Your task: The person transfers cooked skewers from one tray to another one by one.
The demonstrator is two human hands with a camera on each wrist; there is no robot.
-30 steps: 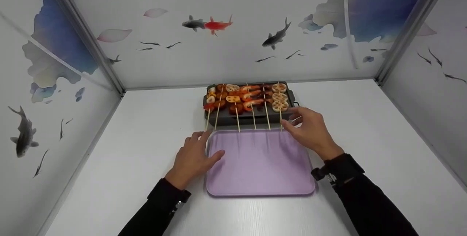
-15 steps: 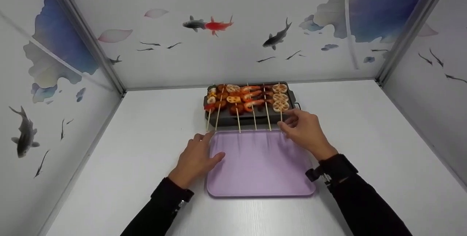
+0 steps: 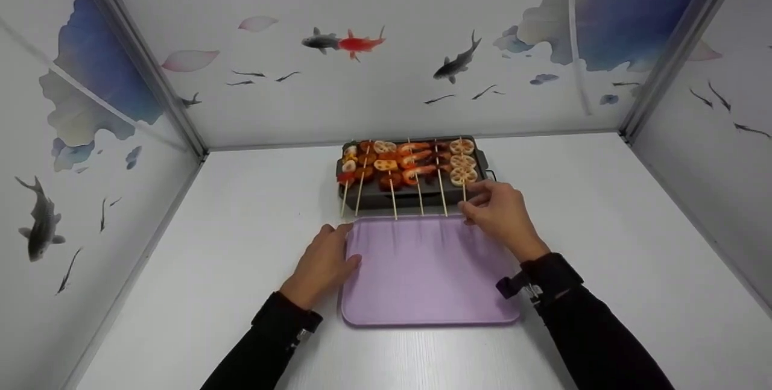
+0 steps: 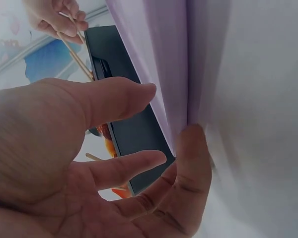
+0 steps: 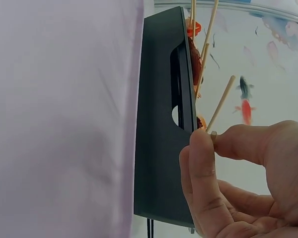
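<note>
In the head view, my right hand (image 3: 499, 214) pinches the stick of the rightmost lotus root skewer (image 3: 463, 176) between thumb and forefinger. The right wrist view shows the stick's end (image 5: 214, 134) at the fingertips. That skewer lies on a dark grill (image 3: 386, 198) beside several others, including a shrimp skewer (image 3: 417, 161); their bare sticks point toward me. My left hand (image 3: 319, 266) rests at the left edge of a lilac tray (image 3: 431, 281). In the left wrist view, its thumb is at the rim and a fingertip touches the outer wall, with a wide gap between.
The tray lies right in front of the grill on a white table (image 3: 241, 227). A printed wall (image 3: 386, 88) stands close behind the grill, with side panels left and right. A small wire handle (image 3: 491, 174) sticks out at the grill's right end.
My right hand has moved slightly left and its fingers have closed on the lotus root skewer's stick. My left hand has drawn back slightly, its thumb nearer the tray's left edge.
</note>
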